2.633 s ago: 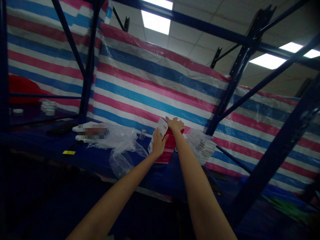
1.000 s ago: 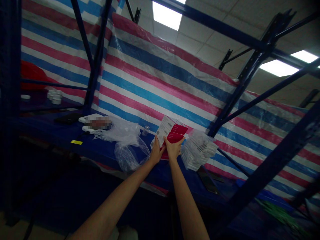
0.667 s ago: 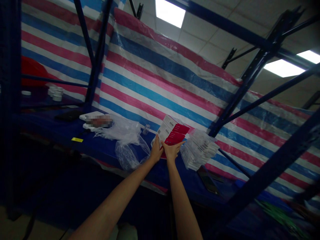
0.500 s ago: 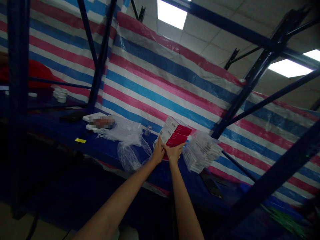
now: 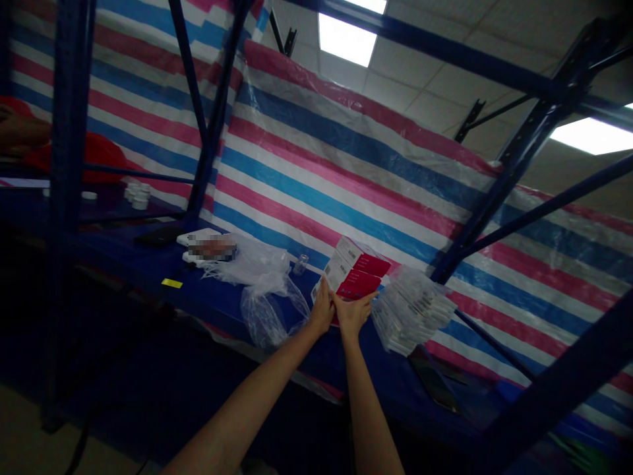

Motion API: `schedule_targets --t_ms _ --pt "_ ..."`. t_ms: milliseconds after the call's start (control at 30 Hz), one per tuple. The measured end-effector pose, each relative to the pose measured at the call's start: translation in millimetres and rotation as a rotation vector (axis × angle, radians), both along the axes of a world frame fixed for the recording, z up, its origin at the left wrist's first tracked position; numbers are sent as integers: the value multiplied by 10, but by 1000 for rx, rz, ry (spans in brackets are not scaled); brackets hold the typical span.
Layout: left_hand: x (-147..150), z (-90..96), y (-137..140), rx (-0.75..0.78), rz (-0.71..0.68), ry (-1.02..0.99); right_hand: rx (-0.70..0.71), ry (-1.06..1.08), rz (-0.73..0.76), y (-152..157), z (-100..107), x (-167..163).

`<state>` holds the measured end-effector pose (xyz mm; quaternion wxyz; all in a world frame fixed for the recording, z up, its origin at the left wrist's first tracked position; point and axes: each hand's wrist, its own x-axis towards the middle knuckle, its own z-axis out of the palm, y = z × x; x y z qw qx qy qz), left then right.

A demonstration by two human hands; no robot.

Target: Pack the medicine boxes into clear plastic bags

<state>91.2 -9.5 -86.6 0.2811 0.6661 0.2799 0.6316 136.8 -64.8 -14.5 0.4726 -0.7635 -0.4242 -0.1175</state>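
A stack of small red and white cardboard boxes stands tilted at the middle of the blue shelf. My left hand is closed on its lower left side. Against the lower front and right of the stack, my right hand grips it, thumb beside the left hand and a finger stretched to the right. The undersides of the boxes are hidden by my hands. Just right of them lies a pile of flat white pieces in clear plastic. To the left, a crumpled clear plastic bag rests near my left wrist.
A small clear jar stands behind the bag. Farther left are a yellow label, a dark flat object and white jars. A phone lies at right. Blue rack posts frame the shelf. Another person's hand shows far left.
The view has shifted slightly, so everything sits a little farther right and lower. Both my hands stay on the boxes. More of the other person's hand shows at far left.
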Motion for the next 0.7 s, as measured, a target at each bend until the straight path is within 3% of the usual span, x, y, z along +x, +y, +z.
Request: schedule_targets --t_ms 700 --pt "-16 18 -14 -33 33 18 -5 17 -46 -17 10 -40"
